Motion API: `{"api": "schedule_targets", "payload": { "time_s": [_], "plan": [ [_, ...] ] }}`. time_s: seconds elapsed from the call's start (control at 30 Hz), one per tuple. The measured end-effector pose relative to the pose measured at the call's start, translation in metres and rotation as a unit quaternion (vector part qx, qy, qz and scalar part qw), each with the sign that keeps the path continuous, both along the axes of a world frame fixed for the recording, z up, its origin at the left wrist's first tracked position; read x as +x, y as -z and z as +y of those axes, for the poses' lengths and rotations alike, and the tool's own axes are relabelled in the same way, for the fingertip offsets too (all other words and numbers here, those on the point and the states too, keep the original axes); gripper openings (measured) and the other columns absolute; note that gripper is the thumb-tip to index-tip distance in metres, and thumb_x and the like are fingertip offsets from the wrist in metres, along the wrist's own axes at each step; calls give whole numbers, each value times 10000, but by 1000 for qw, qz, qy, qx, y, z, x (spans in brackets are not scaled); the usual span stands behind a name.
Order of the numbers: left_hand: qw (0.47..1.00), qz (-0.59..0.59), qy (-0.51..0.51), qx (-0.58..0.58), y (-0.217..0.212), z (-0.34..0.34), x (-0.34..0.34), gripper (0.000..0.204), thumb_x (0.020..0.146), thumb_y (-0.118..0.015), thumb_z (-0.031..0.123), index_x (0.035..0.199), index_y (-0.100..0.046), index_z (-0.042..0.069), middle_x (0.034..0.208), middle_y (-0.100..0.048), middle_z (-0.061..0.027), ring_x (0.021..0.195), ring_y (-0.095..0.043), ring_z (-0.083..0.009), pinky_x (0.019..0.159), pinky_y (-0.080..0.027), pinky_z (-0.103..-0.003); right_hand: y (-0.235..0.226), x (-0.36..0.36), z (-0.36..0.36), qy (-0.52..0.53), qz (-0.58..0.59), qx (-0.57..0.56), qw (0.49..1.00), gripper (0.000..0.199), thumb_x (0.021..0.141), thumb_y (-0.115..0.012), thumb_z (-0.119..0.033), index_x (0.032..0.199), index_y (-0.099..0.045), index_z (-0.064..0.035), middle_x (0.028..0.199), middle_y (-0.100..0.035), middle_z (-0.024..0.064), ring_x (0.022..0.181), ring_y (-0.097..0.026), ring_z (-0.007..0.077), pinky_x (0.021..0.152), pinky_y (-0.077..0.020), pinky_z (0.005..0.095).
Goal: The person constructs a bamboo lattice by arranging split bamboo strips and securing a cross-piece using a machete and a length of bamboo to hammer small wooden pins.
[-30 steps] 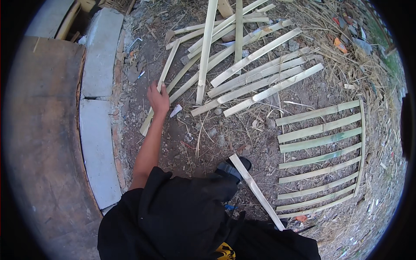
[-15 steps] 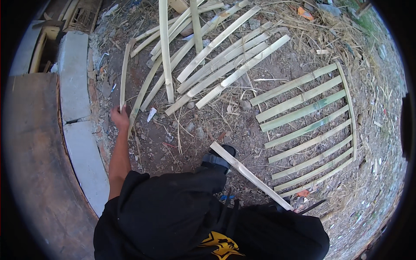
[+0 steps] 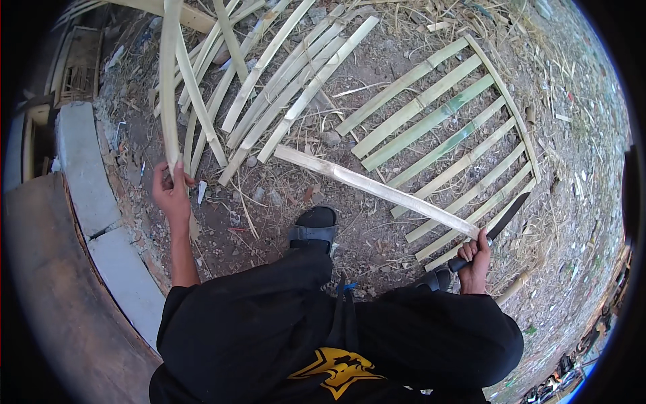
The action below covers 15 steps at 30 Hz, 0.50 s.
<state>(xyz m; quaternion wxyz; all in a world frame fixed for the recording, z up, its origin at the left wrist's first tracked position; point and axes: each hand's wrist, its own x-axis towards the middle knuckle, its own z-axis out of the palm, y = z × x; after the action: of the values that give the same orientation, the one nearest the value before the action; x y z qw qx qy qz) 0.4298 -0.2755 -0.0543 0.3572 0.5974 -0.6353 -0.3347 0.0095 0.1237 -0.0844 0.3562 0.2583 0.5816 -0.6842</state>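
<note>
My left hand [image 3: 173,192] is closed on the near end of a long bamboo strip [image 3: 169,87] that rises away from me past the top edge. In my right hand [image 3: 475,261] are two things: the dark handle of a knife [image 3: 509,217], its black blade pointing up and right, and the end of a pale split bamboo slat [image 3: 377,186]. That slat slants up and left over the ground, crossing above the near ends of a row of slats. Beyond my left hand, several loose bamboo strips [image 3: 296,108] lie fanned out on the dirt.
To the right, several green and tan slats [image 3: 431,121] lie side by side, their far ends meeting a curved bamboo strip [image 3: 501,84]. Pale concrete blocks [image 3: 91,168] and a brown board [image 3: 54,269] line the left. My sandalled foot [image 3: 314,227] stands in the middle.
My left hand has raised a bamboo strip from the ground side. My right hand has come into sight with the knife and slat, which moved up. The whole view has shifted rightward.
</note>
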Motion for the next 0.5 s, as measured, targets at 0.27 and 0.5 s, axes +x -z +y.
{"api": "schedule_targets", "payload": {
  "time_s": [0.27,0.5],
  "plan": [
    [923,303,131,196,34,36,-160,212,965,-482,168,1093,-453,2,978,-602,-139,691,-643,-198,585,-521,-284,14,11,-7,40,-40,-56,997,264,975,-454,-340,869,-504,-103,494,-270,-74,382,-264,41,376,-252,200],
    [878,395,58,266,44,34,-196,264,955,-506,243,1112,-402,58,1061,-606,-157,798,-656,-217,633,-544,-298,18,11,-6,94,-94,-156,979,306,979,-442,-335,808,-460,-82,491,-285,-63,377,-258,49,369,-277,197]
  ]
}}
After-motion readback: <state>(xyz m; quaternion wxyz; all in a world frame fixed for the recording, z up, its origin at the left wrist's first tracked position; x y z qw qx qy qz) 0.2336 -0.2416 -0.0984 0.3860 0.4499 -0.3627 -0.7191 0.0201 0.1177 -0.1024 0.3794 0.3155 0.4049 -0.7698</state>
